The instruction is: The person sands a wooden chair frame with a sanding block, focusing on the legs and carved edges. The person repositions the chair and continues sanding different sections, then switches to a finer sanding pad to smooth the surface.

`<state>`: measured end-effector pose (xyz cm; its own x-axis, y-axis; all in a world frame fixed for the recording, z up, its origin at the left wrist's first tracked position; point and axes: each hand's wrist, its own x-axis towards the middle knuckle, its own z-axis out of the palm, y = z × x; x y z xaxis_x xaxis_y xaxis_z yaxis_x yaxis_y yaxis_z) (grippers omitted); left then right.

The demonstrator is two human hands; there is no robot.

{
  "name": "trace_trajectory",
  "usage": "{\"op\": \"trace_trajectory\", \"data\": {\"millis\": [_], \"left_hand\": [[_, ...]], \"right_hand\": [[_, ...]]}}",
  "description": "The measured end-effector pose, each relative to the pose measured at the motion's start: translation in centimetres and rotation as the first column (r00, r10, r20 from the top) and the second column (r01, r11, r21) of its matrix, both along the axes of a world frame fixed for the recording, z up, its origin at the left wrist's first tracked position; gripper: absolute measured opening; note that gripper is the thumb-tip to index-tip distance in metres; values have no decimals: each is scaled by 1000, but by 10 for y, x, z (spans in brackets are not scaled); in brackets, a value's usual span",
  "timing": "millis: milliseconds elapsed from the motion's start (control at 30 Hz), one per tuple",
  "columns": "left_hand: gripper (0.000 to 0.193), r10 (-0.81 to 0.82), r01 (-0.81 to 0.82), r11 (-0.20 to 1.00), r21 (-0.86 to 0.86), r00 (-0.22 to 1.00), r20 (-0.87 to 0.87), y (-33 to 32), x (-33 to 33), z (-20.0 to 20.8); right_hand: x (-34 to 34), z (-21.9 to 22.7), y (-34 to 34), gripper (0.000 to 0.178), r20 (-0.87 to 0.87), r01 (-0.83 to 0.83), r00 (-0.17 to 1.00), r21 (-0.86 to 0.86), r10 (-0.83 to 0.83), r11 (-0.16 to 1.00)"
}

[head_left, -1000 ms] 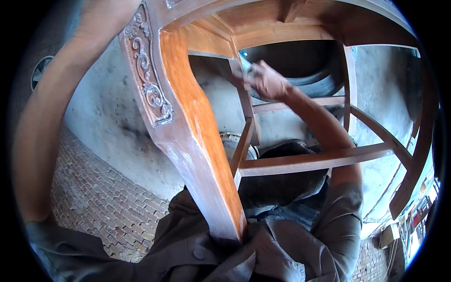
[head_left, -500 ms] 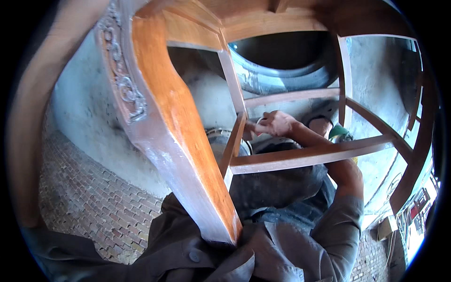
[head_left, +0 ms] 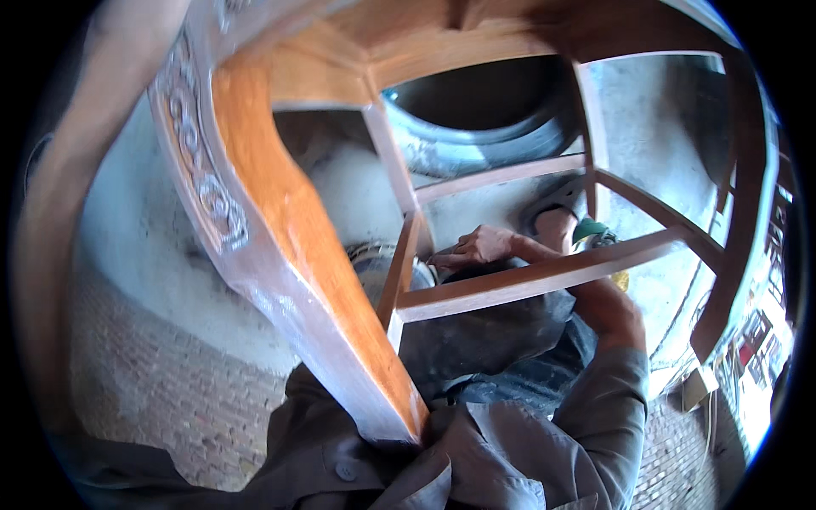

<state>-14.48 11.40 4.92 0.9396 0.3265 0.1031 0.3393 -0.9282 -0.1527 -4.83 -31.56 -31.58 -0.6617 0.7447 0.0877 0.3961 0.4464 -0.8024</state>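
Chair frame (head_left: 544, 276) ahead, carved leg (head_left: 327, 280) slanting upper left to shirt (head_left: 501, 455); right hand (head_left: 483, 245) beside round container (head_left: 371, 266), curled beyond near stretcher (can't tell if pinching); left hand out of view.

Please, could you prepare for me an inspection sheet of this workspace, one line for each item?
Surface: reddish-grey brick floor, slightly blurred.
Job's things: brown wooden furniture frame with carved leg, tilted toward the wearer; round pale-rimmed container, partly behind a bar.
Clutter: small pale box at lower right; green item, partly hidden.
Hands: right hand among the lower bars, near the container, grip unclear; left hand out of view, only its forearm visible.
Cables: thin pale strand beside the box; whether it is a cable, I cannot tell.
Surroundings: stained pale wall; large dark tyre-like ring.
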Motion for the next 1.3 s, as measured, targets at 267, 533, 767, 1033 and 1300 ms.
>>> {"op": "trace_trajectory", "data": {"millis": [267,533,767,1033,1300], "left_hand": [[47,345,-201,880,-429,893,288,-29,27,-20],[47,389,-228,836,-499,888,246,-34,25,-22],[46,383,-233,842,-487,893,235,-26,25,-28],[48,353,-152,826,-542,890,288,-29,26,-27],[48,334,-153,834,-530,905,264,-28,25,-28]], "right_hand": [[83,53,19,54,132,960,-246,-101,-960,-260],[129,22,33,60,372,851,-524,208,-766,-482],[175,18,92,62,415,922,-383,219,-825,-318],[106,32,10,59,95,660,-746,238,-659,-713],[91,30,23,77,236,613,-774,47,-587,-789]]}}
